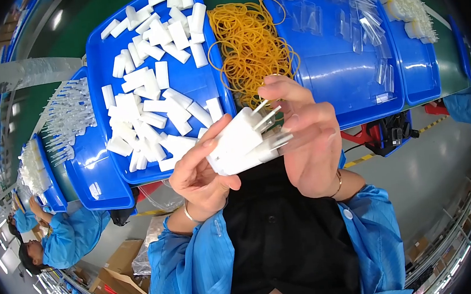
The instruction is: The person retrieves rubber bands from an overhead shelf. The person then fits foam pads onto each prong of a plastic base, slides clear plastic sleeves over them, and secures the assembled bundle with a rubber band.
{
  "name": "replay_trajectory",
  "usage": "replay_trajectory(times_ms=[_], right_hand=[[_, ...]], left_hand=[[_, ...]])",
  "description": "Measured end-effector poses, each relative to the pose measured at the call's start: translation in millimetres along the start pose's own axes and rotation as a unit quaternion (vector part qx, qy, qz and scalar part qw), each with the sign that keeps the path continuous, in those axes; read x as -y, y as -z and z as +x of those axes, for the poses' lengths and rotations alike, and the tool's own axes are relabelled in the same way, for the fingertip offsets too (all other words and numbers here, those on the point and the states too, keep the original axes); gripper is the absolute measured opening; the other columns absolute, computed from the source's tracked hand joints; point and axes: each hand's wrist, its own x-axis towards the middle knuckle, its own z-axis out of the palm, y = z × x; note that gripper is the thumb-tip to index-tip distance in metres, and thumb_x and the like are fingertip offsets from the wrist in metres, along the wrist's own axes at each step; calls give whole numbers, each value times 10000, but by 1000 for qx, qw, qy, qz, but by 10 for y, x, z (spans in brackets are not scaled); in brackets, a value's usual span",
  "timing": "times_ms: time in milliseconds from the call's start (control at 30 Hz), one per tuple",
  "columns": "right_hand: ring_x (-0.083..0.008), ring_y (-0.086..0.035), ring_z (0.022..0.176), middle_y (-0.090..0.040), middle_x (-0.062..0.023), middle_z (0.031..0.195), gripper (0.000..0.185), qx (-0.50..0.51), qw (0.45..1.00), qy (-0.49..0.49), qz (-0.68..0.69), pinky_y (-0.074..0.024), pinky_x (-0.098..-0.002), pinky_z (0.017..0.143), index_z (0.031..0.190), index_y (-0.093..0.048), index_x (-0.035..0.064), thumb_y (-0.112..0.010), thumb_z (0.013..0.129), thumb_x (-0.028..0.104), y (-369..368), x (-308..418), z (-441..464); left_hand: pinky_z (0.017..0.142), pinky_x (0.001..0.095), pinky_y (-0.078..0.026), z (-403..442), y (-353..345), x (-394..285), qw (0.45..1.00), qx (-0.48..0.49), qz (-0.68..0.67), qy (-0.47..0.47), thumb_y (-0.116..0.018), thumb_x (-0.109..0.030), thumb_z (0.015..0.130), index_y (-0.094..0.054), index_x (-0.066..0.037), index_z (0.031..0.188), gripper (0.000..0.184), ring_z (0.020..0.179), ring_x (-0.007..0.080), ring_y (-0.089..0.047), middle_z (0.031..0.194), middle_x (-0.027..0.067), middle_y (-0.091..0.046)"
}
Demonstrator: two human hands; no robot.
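My left hand (201,175) is closed around white block-like plastic pieces (235,144), with thin pale prongs sticking out to the right. My right hand (310,135) is at the prong end, fingers curled around a clear plastic piece (284,141) beside the prongs. How far the clear piece overlaps the white ones is blurred. Behind my left hand, a blue tray (187,78) holds many loose white blocks (147,127). A heap of yellow rubber bands (249,48) lies just beyond my hands.
On the right, a blue tray (330,77) holds clear plastic sleeves (358,16); white pronged parts (402,1) are stacked beyond it. More white pronged parts (70,116) lie at the left. A co-worker in blue (72,237) sits at left. Cardboard boxes (120,274) stand on the floor.
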Motion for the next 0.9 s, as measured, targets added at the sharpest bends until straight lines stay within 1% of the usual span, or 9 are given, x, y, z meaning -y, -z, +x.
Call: replay_trajectory(times_ms=[167, 300, 400, 500, 533, 567, 633, 733, 900], right_hand=[[-342, -428, 1146, -493, -266, 1204, 277, 59, 996, 29, -63, -311, -442, 961, 990, -558, 22, -390, 947, 238, -11, -8, 76], [-322, -409, 1181, -452, -242, 1266, 345, 77, 996, -25, -31, -298, -395, 978, 1055, -574, 21, -349, 957, 264, -16, 24, 133], [-308, -382, 1225, -414, -222, 1312, 411, 43, 990, -127, 53, -273, -383, 1013, 1195, -497, 20, -320, 957, 304, -76, 59, 141], [-336, -340, 1269, -359, -247, 1349, 596, -5, 978, -189, 90, -267, -428, 1039, 1363, -278, 66, -294, 919, 462, -166, 94, 185], [-352, -324, 1284, -338, -263, 1360, 692, -24, 974, -202, 96, -269, -453, 1046, 1421, -185, 88, -285, 900, 533, -202, 99, 186], [-358, -331, 1278, -339, -265, 1358, 704, -43, 967, -222, 116, -275, -455, 1042, 1420, -176, 85, -286, 896, 542, -233, 98, 180], [-368, -345, 1267, -340, -270, 1355, 729, -78, 949, -263, 155, -289, -461, 1033, 1417, -157, 79, -290, 886, 560, -280, 97, 162], [-375, -375, 1245, -342, -268, 1353, 742, -57, 934, -267, 230, -304, -471, 1023, 1408, -182, 72, -272, 878, 584, -285, 71, 88], [-373, -424, 1200, -411, -262, 1279, 779, -31, 919, -316, 233, -332, -480, 1002, 1366, -227, 52, -301, 838, 620, -348, 114, 85]], left_hand=[[939, 362, -422, 36, -12, -3, 1000, 20, 15, 0, -781, -116, 657, -486, 13, 1191, 624, 1163, 346, -485, 1232, 356, -439], [968, 381, -401, 37, -10, 6, 999, 30, -16, -1, -781, -118, 661, -464, 34, 1208, 650, 1171, 339, -480, 1251, 342, -430], [989, 389, -381, 64, -129, -17, 995, -54, -62, 60, -791, -140, 651, -428, 62, 1241, 722, 1187, 325, -466, 1273, 329, -416], [997, 386, -370, 119, -168, 11, 992, -49, -70, 96, -799, -157, 644, -396, 83, 1267, 779, 1198, 314, -457, 1286, 316, -412], [983, 381, -389, 108, -189, 5, 990, -68, -45, 112, -813, -203, 625, -408, 70, 1265, 805, 1162, 302, -489, 1256, 277, -456], [968, 377, -409, 87, -210, -9, 988, -87, -20, 127, -827, -250, 607, -421, 58, 1263, 831, 1127, 290, -520, 1227, 239, -499], [963, 370, -414, 74, -184, 5, 992, -61, -15, 110, -826, -249, 611, -429, 58, 1258, 819, 1125, 287, -523, 1225, 237, -504], [967, 358, -392, 56, -59, 55, 998, 29, -42, 36, -795, -159, 658, -427, 78, 1250, 737, 1179, 305, -476, 1270, 310, -435], [899, 323, -432, 36, -20, 53, 998, 40, 42, -7, -799, -183, 664, -449, 44, 1249, 719, 1115, 295, -532, 1218, 312, -485]])
